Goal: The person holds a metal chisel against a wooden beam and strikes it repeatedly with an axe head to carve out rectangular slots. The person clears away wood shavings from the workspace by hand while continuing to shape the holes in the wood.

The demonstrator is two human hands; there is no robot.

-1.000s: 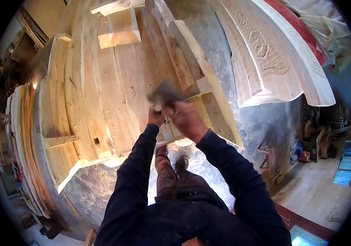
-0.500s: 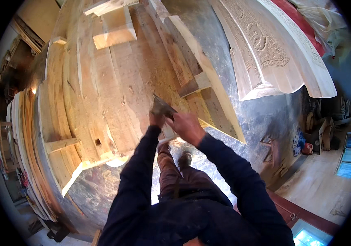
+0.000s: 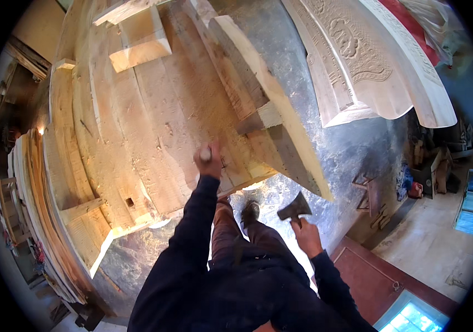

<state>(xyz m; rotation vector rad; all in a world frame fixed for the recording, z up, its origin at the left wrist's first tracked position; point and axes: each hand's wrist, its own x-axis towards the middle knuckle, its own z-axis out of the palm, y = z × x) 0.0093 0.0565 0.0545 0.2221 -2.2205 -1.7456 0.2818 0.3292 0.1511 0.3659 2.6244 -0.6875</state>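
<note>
My right hand (image 3: 307, 238) is closed round the handle of a hatchet (image 3: 295, 207), out to the right of my legs over the floor. The hatchet's broad dark head points up and left, apart from any wood. Over the near part of a large pale plank panel (image 3: 159, 127), my left hand (image 3: 208, 164) is closed in a fist round an upright handle (image 3: 206, 154), perhaps a chisel's. Only its pale round end shows; the lower part is hidden beneath the fist. Wood dust and chips lie on the planks around it.
Thick wooden blocks (image 3: 141, 47) and a long slanting side beam (image 3: 278, 91) stand up from the panel. A carved pale wood panel (image 3: 352, 61) lies at the upper right. Boards (image 3: 34, 216) are stacked at the left. My boot (image 3: 250, 212) is by the panel's near edge.
The hatchet and my right hand have swung from beside my left hand, over the planks, to the right and nearer my body. My left hand stays over the wood, its held handle now visible.
</note>
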